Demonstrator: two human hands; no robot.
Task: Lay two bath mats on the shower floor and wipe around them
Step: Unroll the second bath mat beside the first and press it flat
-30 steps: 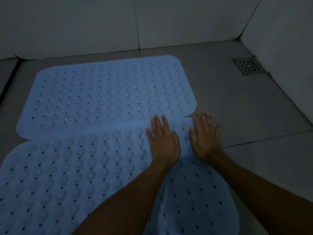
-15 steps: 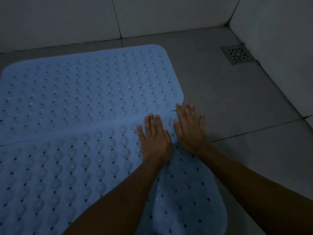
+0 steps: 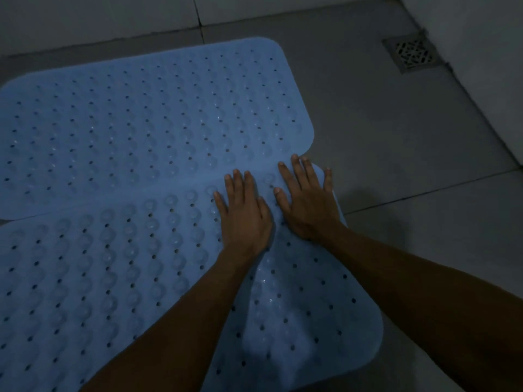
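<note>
While both hands, left hand (image 3: 244,215) and right hand (image 3: 308,205), lie flat and open on the near pale-blue perforated rubber mat (image 3: 113,278), its raised corner should be pressed outward until seated beside the far pale-blue rubber mat (image 3: 147,123).

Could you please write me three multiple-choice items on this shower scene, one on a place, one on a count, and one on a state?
1. Where is the floor drain?
A. in the far right corner by the wall
B. under the near mat
C. between the two hands

2. How many blue bath mats lie on the floor?
A. one
B. two
C. three

3. How do the hands lie?
A. both flat on the near mat
B. both gripping a cloth
C. one lifted off the mat

Answers: 1 A, the grate sits beside the right wall; 2 B, the far mat adjoins the near one; 3 A, left hand and right hand press with straight fingers.
</note>
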